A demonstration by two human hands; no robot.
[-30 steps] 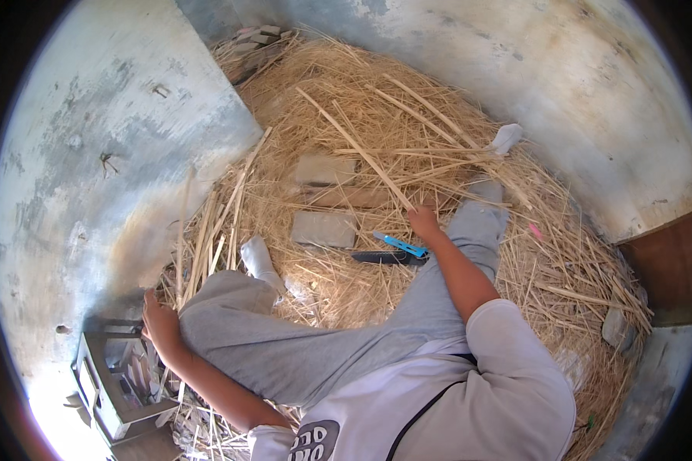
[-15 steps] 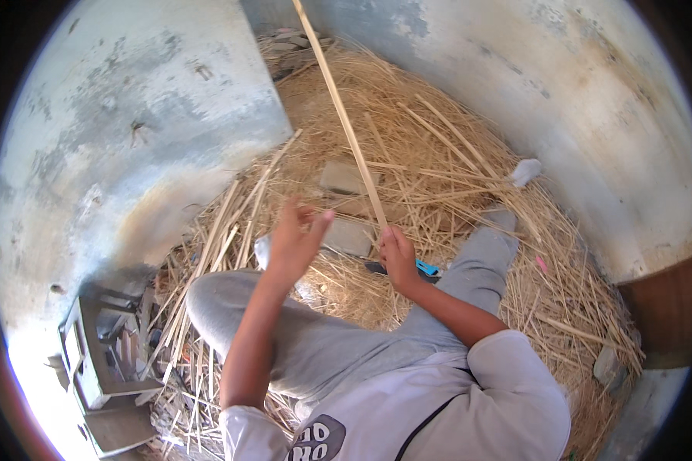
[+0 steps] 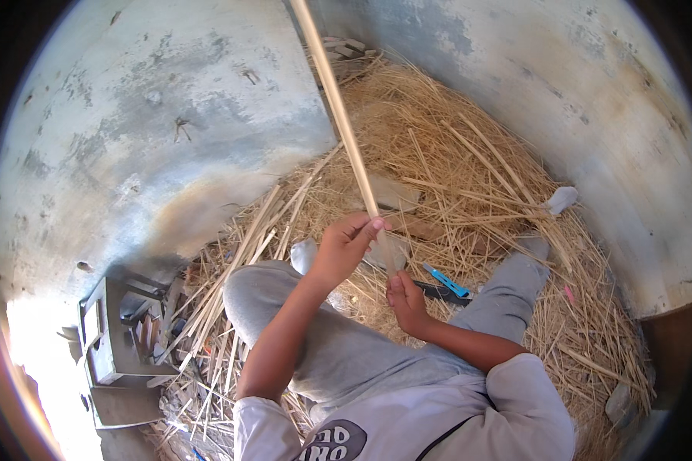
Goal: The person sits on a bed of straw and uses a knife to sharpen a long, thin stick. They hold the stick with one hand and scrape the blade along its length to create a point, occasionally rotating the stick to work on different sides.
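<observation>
A long, pale bamboo strip (image 3: 340, 111) rises from between my hands and runs up out of the top of the picture. The thumb and fingers of my left hand (image 3: 343, 247) pinch it a little above its lower end. Lower down, my right hand (image 3: 409, 306) is closed around the end of the strip. Just right of that hand lie a blue box cutter (image 3: 447, 282) and a dark, long object (image 3: 440, 294), partly hidden, which looks like a knife.
Loose straw and thin strips (image 3: 469, 200) cover the floor around my legs. Flat stones (image 3: 394, 194) lie ahead. A worn grey frame (image 3: 115, 326) holding scraps stands at the left. Stained walls (image 3: 154, 100) rise close on both sides, and a white lump (image 3: 563, 200) lies by the right wall.
My left hand, open and off the strip before, has come right and closed on it. My right hand keeps its grip lower down. The blue cutter is now more fully visible.
</observation>
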